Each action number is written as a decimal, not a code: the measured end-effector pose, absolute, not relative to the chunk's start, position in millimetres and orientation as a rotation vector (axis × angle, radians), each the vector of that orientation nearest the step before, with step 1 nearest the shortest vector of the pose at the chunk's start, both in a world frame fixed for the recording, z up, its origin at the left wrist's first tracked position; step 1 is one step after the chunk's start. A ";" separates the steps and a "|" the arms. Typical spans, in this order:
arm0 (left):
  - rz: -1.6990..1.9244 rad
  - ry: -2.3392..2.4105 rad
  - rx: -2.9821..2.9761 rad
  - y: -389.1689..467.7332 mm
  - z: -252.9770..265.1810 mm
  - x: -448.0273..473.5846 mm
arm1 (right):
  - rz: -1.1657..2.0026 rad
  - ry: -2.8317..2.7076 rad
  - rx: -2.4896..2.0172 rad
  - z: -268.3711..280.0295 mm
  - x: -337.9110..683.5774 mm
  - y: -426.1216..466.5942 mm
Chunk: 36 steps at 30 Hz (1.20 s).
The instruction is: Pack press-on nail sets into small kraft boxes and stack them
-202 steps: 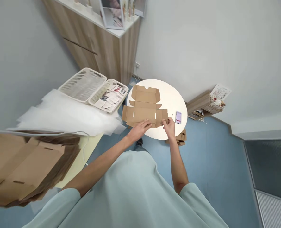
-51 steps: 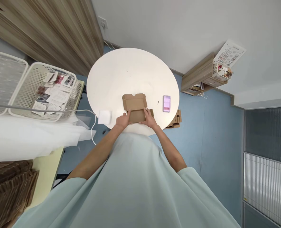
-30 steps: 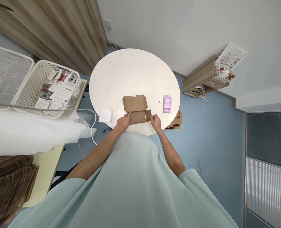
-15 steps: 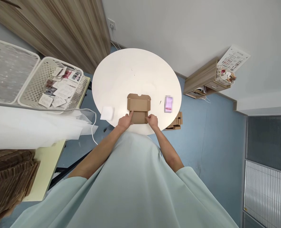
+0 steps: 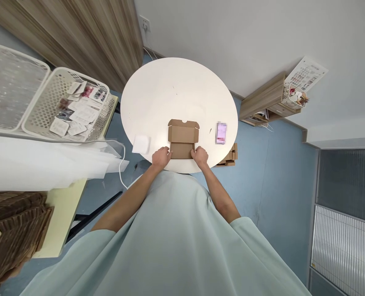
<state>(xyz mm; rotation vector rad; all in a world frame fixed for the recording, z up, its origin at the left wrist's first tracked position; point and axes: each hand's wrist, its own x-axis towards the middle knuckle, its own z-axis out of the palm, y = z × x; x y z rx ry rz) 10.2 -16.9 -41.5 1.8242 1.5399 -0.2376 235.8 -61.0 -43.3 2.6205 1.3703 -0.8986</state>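
A small brown cardboard box (image 5: 182, 150) lies near the front edge of the round white table (image 5: 158, 90). Its lid (image 5: 183, 134) is folded back away from me, with side flaps and a notched front flap spread out. My left hand (image 5: 161, 158) grips the box's left side wall at the near corner, thumb on the inside. On the opposite side my right hand (image 5: 200, 156) pinches the right wall, its thumb also inside. No contents show in the box.
White sheets of soft packing (image 5: 141, 144) lie left on the table, a blurred pink phone-like item (image 5: 221, 133) right. White baskets (image 5: 62, 98) with cards, white wrap (image 5: 40, 164) and stacked flat cardboard (image 5: 19, 234) fill the left side. Folded boxes (image 5: 232, 155) sit beyond the table's right edge.
My left thumb has come down from the hinge area to the left wall's near part. My right hand has shifted slightly along the right wall. The view has moved a little.
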 end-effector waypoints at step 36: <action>0.052 1.918 1.586 23.2 -55.1 -91.1 | -1.020 1.313 2.841 11.9 174.3 -70.3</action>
